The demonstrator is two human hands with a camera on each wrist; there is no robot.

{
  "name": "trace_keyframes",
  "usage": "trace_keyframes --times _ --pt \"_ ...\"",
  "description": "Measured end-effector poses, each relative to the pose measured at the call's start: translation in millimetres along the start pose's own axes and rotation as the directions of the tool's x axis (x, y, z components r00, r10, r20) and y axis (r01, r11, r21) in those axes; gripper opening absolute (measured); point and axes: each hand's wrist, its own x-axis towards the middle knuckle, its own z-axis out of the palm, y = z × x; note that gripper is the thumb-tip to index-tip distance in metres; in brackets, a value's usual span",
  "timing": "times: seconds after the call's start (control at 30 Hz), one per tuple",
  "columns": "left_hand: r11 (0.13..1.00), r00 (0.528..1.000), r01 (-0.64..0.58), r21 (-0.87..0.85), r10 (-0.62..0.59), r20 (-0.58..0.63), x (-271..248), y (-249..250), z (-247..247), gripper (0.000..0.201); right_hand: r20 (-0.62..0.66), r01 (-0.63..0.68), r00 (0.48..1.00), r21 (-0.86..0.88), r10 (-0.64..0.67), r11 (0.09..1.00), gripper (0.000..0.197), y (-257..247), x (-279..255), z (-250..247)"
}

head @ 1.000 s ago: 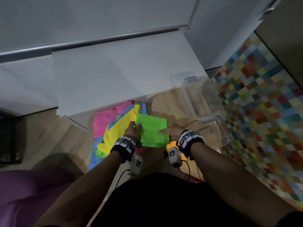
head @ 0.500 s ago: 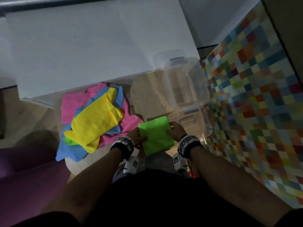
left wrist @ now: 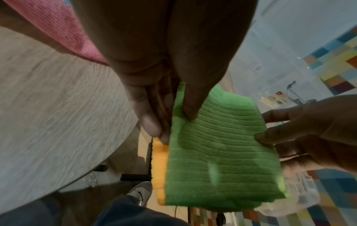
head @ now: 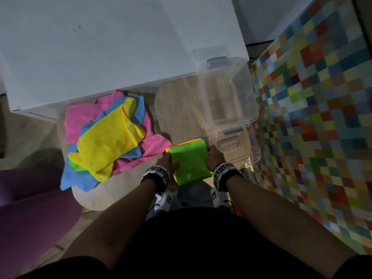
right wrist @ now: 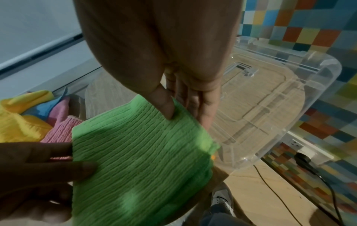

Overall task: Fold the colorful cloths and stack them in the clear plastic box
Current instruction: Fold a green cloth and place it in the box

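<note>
Here both hands hold a folded green cloth (head: 189, 164) over the near edge of the desk (head: 177, 109), with a folded orange cloth (head: 186, 142) under it showing as a strip along the far and left edges. The left hand (head: 166, 164) pinches the cloth's 9 o'clock edge, thumb on top and fingers (left wrist: 150, 122) beneath; its grip is closed on the fabric. The right hand (head: 214, 159) does likewise at the 3 o'clock edge, thumb pressed on the green surface, fingers under. The clear plastic box (head: 227, 93) stands at about 1 o'clock from the hands, near them, open-topped; I cannot tell whether anything lies inside. Its lid (head: 239, 150) lies just at 3 o'clock of the right hand. At 9 to 10 o'clock sits a loose pile: a yellow cloth (head: 108, 137) on top, pink cloths (head: 80, 119) and blue cloths (head: 78, 182) beneath, a green corner peeking out.
</note>
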Motion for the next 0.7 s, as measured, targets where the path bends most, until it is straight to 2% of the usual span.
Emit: trace_keyframes --times 0.1,0.2,0.27,0.37,0.43,0.5,0.57,0.7 --pt "1.000 1.000 0.001 0.027 0.000 -0.027 2.6 1.0 -2.6 0.057 -0.003 0.022 1.000 0.000 -0.022 1.000 0.036 2.2 1.0 -1.8" --pt "0.997 0.986 0.056 -0.060 -0.065 -0.156 3.0 0.6 -5.7 0.052 -0.038 0.061 0.997 -0.016 -0.062 0.998 0.036 3.5 1.0 -3.8" --pt "0.987 0.963 0.082 -0.136 -0.114 -0.246 2.8 0.2 -7.6 0.050 -0.110 0.082 0.991 0.001 -0.082 0.997 0.031 3.1 -1.5 -4.7" --pt "0.979 0.955 0.063 -0.193 -0.115 -0.273 9.0 -3.0 -10.9 0.040 -0.212 0.045 0.977 0.053 -0.033 0.998 0.015 2.3 -4.7 -7.5" --pt "0.978 0.956 0.056 -0.203 -0.111 -0.270 16.6 -10.0 -11.8 0.031 -0.164 0.050 0.985 -0.004 -0.049 0.999 0.020 3.1 -1.8 -9.4" --pt "0.977 0.959 0.044 -0.208 -0.100 -0.266 20.0 -13.3 -11.5 0.024 -0.060 0.125 0.990 -0.067 -0.129 0.990 0.026 1.6 -0.4 -12.5" --pt "0.972 0.953 0.001 -0.235 -0.072 -0.295 13.2 -5.8 -15.8 0.016 -0.031 0.159 0.986 -0.095 -0.163 0.983 0.028 -0.3 -0.7 -13.2" --pt "0.960 0.950 -0.030 -0.277 -0.058 -0.305 6.8 2.6 -20.4 0.013 0.006 0.170 0.985 0.015 -0.170 0.985 0.034 -0.3 -3.8 -7.6"
